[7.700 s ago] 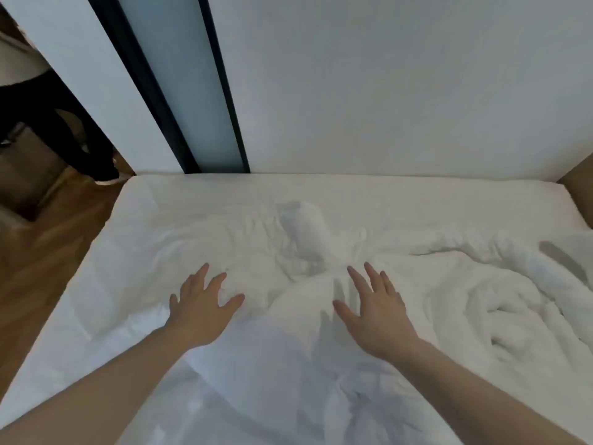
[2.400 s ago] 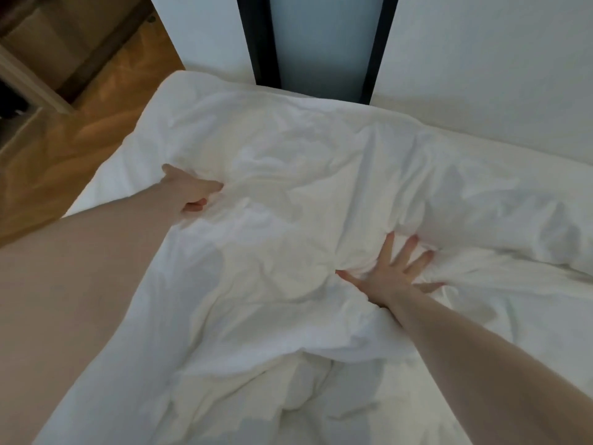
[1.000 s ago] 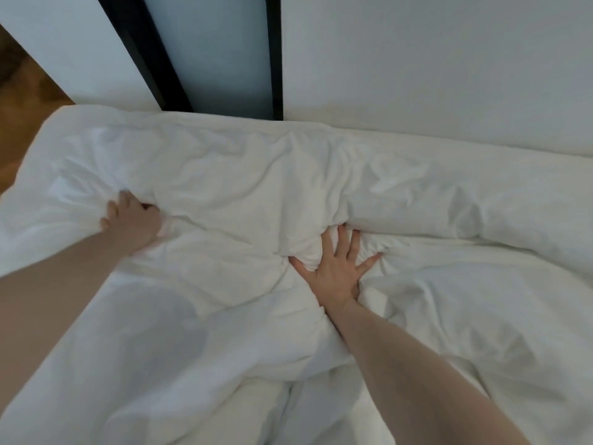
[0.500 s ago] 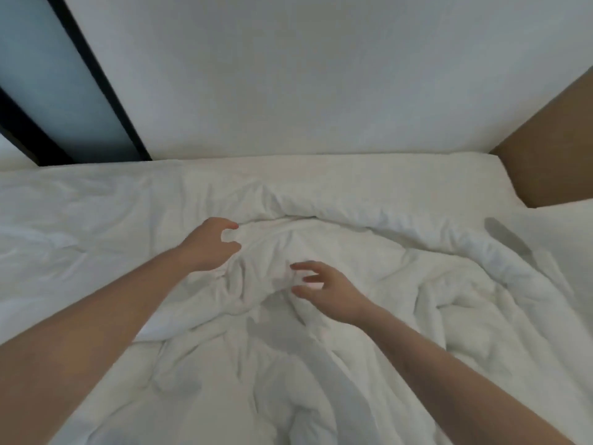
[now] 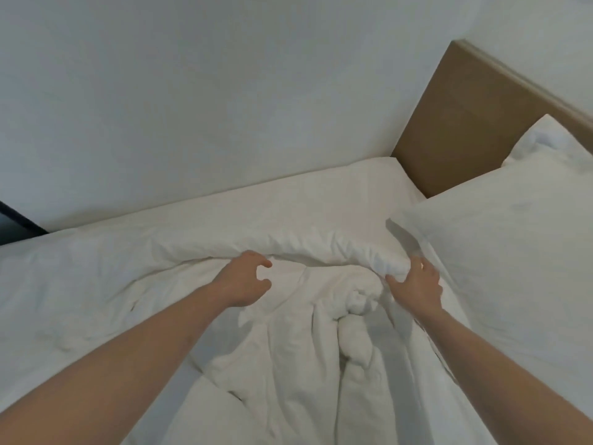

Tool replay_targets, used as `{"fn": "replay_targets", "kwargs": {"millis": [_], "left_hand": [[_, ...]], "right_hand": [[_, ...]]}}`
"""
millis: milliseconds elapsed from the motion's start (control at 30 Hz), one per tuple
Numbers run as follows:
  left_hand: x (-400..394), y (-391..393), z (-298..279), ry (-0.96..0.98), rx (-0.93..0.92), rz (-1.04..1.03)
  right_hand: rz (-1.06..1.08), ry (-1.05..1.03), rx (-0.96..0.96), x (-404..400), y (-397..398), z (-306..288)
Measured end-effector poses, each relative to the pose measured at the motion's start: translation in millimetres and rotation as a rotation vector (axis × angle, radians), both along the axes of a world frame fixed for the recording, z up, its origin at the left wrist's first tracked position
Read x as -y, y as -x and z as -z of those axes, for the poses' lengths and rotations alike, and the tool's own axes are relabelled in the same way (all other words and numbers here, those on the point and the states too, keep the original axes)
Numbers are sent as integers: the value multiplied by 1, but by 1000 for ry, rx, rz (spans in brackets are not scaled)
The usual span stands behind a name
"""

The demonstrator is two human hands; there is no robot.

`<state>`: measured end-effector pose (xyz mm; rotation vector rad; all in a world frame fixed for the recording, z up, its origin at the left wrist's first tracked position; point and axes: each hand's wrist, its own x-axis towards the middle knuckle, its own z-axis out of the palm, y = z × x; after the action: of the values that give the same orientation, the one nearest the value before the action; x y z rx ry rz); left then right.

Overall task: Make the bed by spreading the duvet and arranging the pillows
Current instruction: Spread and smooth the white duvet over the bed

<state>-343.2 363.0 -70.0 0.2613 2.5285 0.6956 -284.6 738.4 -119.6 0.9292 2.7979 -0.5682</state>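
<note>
Two bare forearms, no sleeves visible, seemingly ringless left hand [image 5: 245, 282]

Pillow [image 5: 513, 252] cut off at the right edge

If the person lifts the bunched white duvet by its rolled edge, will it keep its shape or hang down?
The duvet will probably sag and drape: it lies in soft folds and twisted ropes. It looks puffy, so likely light for its bulk. The right hand touching the rolled edge would likely drag neighbouring folds along.
</note>
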Motion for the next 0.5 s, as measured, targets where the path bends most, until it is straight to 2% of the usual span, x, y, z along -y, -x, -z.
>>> {"fn": "replay_targets", "kwargs": {"millis": [67, 200, 300, 367, 500], "left_hand": [[-22, 9, -11, -4, -49, 7], [-48, 22, -24, 27, -101, 10], [-57, 21, -27, 17, -137, 12], [-60, 22, -29, -2, -187, -4], [-65, 22, -36, -25, -227, -49]], "right_hand": [[100, -22, 32, -35, 2, 15], [321, 246, 132, -74, -6, 54], [225, 347, 263, -72, -15, 72], [63, 450, 174, -60, -15, 65], [-160, 663, -203, -16, -30, 9]]}}
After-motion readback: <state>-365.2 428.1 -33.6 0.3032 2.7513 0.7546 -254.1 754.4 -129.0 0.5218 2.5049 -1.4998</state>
